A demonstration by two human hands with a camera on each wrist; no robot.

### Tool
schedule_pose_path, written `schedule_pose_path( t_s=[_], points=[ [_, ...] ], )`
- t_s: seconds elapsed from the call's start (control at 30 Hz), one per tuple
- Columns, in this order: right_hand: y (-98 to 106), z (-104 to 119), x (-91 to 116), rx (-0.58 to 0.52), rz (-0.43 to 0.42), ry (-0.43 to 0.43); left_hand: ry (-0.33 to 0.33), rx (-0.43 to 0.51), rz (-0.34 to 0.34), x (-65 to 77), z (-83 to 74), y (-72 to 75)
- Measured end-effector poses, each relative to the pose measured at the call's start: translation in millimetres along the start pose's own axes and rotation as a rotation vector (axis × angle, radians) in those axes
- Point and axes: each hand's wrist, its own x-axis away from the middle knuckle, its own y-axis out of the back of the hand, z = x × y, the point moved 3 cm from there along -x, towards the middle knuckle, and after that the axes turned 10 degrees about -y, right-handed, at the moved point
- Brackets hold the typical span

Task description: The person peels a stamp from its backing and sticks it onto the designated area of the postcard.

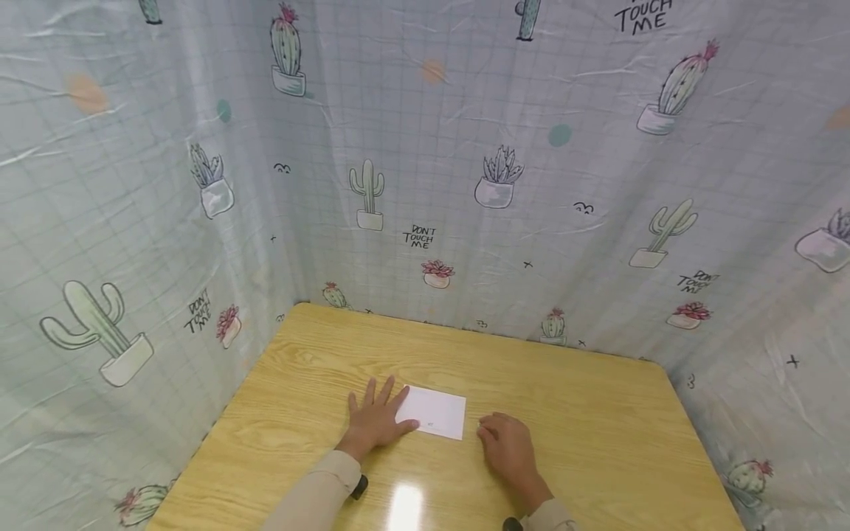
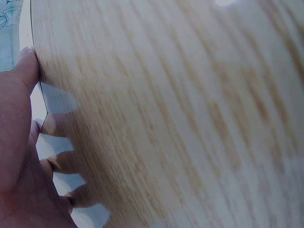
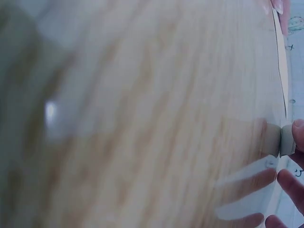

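Observation:
A white sheet of paper lies flat on the wooden table, with a small dark mark near its front edge. My left hand rests beside it with fingers spread; the thumb and forefinger reach over the paper's left side. In the left wrist view that hand shows along the left edge, its fingertips down at the tabletop. Just right of the paper, my right hand pinches a small pale block between thumb and fingers. The block stands right at the table surface, mostly covered by the hand in the head view.
The light wooden table has a glossy top with a bright reflection near its front. A curtain printed with cacti hangs round the back and both sides, close to the table's edges.

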Motion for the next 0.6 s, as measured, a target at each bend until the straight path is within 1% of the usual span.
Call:
schedule_pose_path(
  t_s=[0.07, 0.1, 0.17, 0.23, 0.3, 0.37, 0.4, 0.53, 0.6],
  points=[
    [1, 0, -1, -0.013, 0.005, -0.013, -0.001, 0.015, 0.005, 0.8, 2.2, -0.8],
    [1, 0, -1, -0.019, 0.007, -0.02, -0.008, 0.016, -0.003, 0.2, 4.7, -3.1],
    [2, -2, 0, -0.024, 0.008, -0.036, -0.012, 0.023, -0.001, 0.3, 4.5, -3.3],
    [4, -3, 0, -0.031, 0.0, -0.034, -0.01, 0.023, 0.001, 0.7, 3.7, -2.7],
    [6, -3, -1, -0.037, -0.011, -0.02, -0.008, 0.016, -0.006, 1.5, 1.6, -0.1],
    [8, -2, -1, -0.038, -0.029, 0.003, 0.004, 0.013, 0.006, 3.5, -2.0, 4.1],
    [10, -2, -2, -0.037, -0.038, 0.013, 0.005, 0.006, 0.001, 3.9, -3.0, 5.3],
    [15, -1, -4, -0.003, -0.06, 0.035, 0.012, -0.004, 0.008, 4.9, -4.9, 6.9],
    [19, 0, -4, -0.008, -0.061, 0.037, 0.013, -0.006, 0.007, 5.1, -4.7, 6.3]
  ],
)
